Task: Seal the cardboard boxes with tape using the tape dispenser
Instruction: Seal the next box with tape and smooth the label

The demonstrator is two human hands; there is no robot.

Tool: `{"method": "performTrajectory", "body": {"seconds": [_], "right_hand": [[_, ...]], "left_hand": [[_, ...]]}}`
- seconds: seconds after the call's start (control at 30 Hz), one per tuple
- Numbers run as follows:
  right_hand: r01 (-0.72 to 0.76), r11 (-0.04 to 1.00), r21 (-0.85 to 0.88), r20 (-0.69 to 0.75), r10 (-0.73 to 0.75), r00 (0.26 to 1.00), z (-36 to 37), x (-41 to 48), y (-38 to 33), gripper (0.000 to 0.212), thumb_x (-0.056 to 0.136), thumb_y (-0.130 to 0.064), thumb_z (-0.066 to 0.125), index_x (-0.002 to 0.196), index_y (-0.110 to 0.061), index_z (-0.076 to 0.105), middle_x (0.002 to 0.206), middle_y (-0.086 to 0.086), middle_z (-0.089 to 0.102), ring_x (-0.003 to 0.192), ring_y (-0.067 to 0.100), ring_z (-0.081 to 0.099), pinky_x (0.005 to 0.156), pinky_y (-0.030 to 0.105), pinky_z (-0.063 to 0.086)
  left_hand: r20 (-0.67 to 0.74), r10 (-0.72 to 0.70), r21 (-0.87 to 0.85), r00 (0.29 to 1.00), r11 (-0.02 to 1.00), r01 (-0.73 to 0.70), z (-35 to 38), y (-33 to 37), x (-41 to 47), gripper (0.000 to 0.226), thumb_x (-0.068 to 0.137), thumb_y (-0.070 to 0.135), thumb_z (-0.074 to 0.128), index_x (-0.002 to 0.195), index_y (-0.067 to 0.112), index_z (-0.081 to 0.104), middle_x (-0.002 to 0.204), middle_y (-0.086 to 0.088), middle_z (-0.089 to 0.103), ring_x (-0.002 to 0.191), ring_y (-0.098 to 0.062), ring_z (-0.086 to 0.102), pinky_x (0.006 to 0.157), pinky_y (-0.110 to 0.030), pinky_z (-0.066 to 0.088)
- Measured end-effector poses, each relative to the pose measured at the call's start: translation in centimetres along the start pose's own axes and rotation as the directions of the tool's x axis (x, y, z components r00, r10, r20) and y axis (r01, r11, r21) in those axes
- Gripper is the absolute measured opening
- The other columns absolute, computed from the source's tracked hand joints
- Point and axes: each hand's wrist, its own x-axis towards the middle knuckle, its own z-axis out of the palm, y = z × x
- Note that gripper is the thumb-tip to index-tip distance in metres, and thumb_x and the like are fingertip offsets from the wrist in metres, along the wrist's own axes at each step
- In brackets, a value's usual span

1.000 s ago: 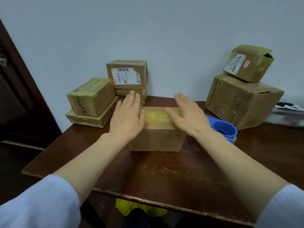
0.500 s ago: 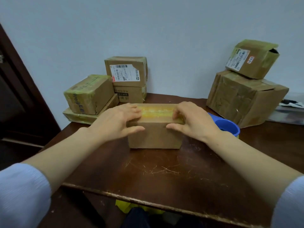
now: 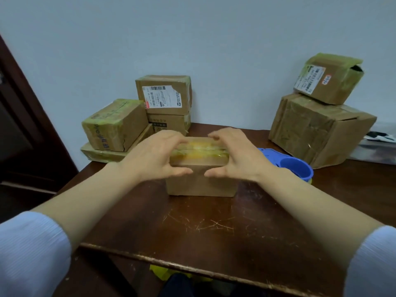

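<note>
- Grips small cardboard box at both ends with left hand and right hand, fingers curled over top, thumbs on near face, at centre of wooden table.
- Risks creasing yellowish tape seam under squeezing fingers.
- Risks knocking blue tape dispenser, just beside right wrist, on lifting.

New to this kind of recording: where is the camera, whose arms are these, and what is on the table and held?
No machine here: a person wears one wide-angle camera on the head, looking forward and down, so both arms enter from below. The left hand and the right hand grip a small cardboard box from either end, thumbs on its front; yellowish tape runs along its top. It stands on a scratched dark table. A blue tape dispenser lies just right of it, untouched. More taped boxes are stacked back left and back right.
</note>
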Motion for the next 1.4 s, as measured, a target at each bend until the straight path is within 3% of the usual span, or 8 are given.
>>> {"method": "performTrajectory", "body": {"seconds": [0.1,0.4,0.6,0.8,0.97,1.2,1.3,1.4], "right_hand": [[0.022,0.983,-0.183,0.24,0.023,0.97,0.6,1.3,-1.1,0.09,0.084,-0.06,0.055,0.153,-0.021,0.01,0.161,-0.002,0.007,0.147,0.017,0.004,0.118,0.048,0.004],[-0.203,0.979,0.02,0.0,0.203,0.979,1.9,-0.8,-0.5,0.081,0.073,-0.064,0.064,0.143,-0.031,0.041,0.153,-0.015,0.029,0.144,0.013,0.011,0.112,0.036,0.025],[-0.383,0.76,0.525,-0.076,0.49,0.868,2.0,-1.3,-1.3,0.061,0.084,-0.06,0.054,0.135,-0.027,0.052,0.158,-0.005,0.018,0.145,0.014,0.014,0.115,0.038,0.018],[-0.529,0.625,0.574,-0.07,0.681,0.729,3.3,0.6,-1.0,0.039,0.102,-0.031,0.037,0.126,-0.005,0.055,0.128,0.01,0.058,0.118,0.025,0.052,0.091,0.034,0.041],[-0.526,0.486,0.698,0.016,0.723,0.69,3.0,0.6,-0.7,0.033,0.101,-0.031,0.04,0.099,-0.008,0.064,0.09,0.007,0.063,0.083,0.02,0.054,0.072,0.034,0.046],[-0.662,0.378,0.648,0.296,0.675,0.676,0.9,0.8,-0.3,0.051,0.1,-0.043,0.036,0.14,-0.011,0.041,0.136,0.006,0.046,0.105,0.021,0.042,0.087,0.033,0.036],[-0.594,0.582,0.555,0.155,0.63,0.761,0.8,0.8,0.2,0.055,0.1,-0.049,0.028,0.135,-0.012,0.049,0.139,0.007,0.047,0.123,0.025,0.044,0.101,0.037,0.036],[-0.514,0.707,0.486,-0.099,0.629,0.771,0.2,-0.1,1.3,0.047,0.102,-0.039,0.028,0.075,-0.009,0.051,0.081,0.004,0.057,0.084,0.024,0.049,0.068,0.034,0.036]], "left_hand": [[0.225,0.081,0.018,0.971,0.996,-0.087,1.3,1.3,2.1,0.092,0.083,0.065,0.05,0.153,0.017,0.016,0.159,0.002,0.014,0.147,-0.012,0.011,0.118,-0.029,-0.001],[0.184,-0.22,-0.088,0.958,0.967,0.239,1.7,0.6,-0.2,0.089,0.077,0.07,0.049,0.152,0.031,0.02,0.159,0.015,0.011,0.145,0.0,0.001,0.116,-0.029,0.017],[0.04,-0.567,-0.628,0.823,0.627,0.462,2.1,2.6,-0.5,0.069,0.086,0.057,0.053,0.145,0.022,0.041,0.154,0.008,0.03,0.143,-0.008,0.023,0.115,-0.027,0.018],[0.119,-0.83,-0.659,0.544,0.344,0.669,3.0,3.8,0.9,0.06,0.098,0.033,0.049,0.149,0.008,0.029,0.152,-0.008,0.035,0.138,-0.027,0.034,0.111,-0.039,0.032],[0.168,-0.842,-0.614,0.513,0.318,0.723,2.4,4.1,0.9,0.042,0.099,0.034,0.048,0.128,0.005,0.053,0.129,-0.011,0.055,0.123,-0.031,0.047,0.093,-0.037,0.039],[0.336,-0.812,-0.619,0.478,0.192,0.762,1.2,3.6,0.3,0.043,0.094,0.035,0.057,0.125,0.005,0.052,0.112,-0.008,0.057,0.104,-0.03,0.056,0.09,-0.046,0.052],[0.332,-0.783,-0.405,0.526,0.385,0.829,0.5,3.9,-0.1,0.075,0.093,0.045,0.052,0.15,0.008,0.02,0.149,-0.017,0.033,0.134,-0.035,0.037,0.108,-0.046,0.037],[0.171,-0.668,-0.178,0.724,0.702,0.689,-0.1,4.9,0.4,0.088,0.089,0.061,0.047,0.154,0.024,0.0,0.161,-0.012,-0.002,0.148,-0.027,0.0,0.117,-0.05,0.001]]}}
